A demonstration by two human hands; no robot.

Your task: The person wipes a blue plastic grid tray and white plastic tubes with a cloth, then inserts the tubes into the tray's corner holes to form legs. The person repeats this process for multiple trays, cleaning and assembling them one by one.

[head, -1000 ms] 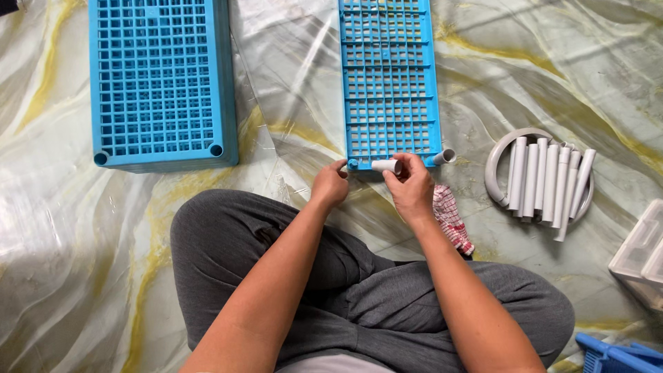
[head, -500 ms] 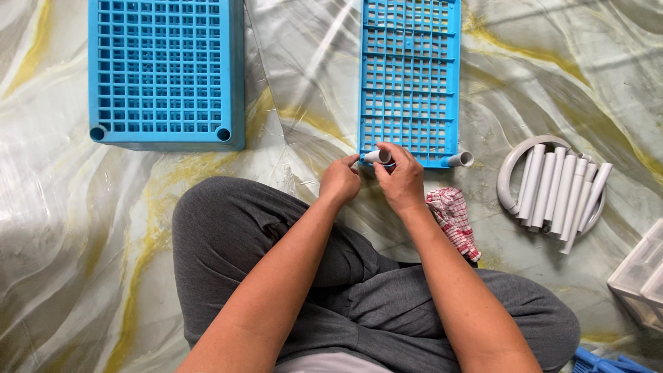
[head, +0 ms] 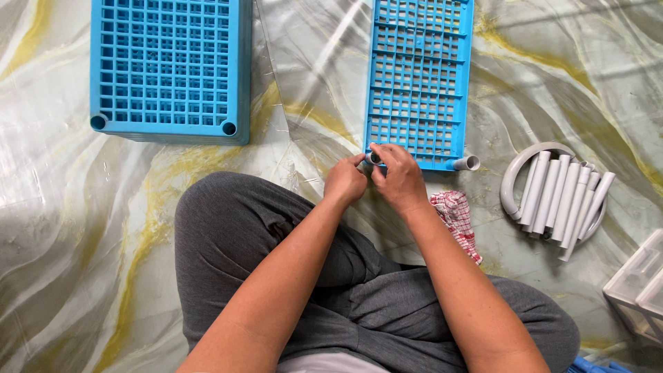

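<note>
Both hands meet at the near left corner of the narrow blue grid panel [head: 418, 79], the left hand [head: 344, 182] and right hand [head: 398, 177] pinching a short white tube [head: 373, 158] there, steadying it at the corner socket. Another tube [head: 466, 163] sits at the corner just right of them, with spare tubes [head: 563, 195] farther right on the floor

This looks like a makeshift assembly spot on the floor of a home or small workshop, not a fitted workplace. The person sits cross-legged directly on a glossy marble-patterned floor with grey and yellow veins [head: 83, 276], with no bench or stool in sight. Parts lie loose around a narrow blue plastic lattice panel [head: 420, 76]: left of it stands a stacked blue plastic grid crate [head: 169, 65], right of it a bundle of short white plastic tubes [head: 563, 197] resting in a white ring, and farther right a clear plastic storage box [head: 639, 287]. Just below the panel lies a red-and-white checked cloth [head: 456, 214].
</note>
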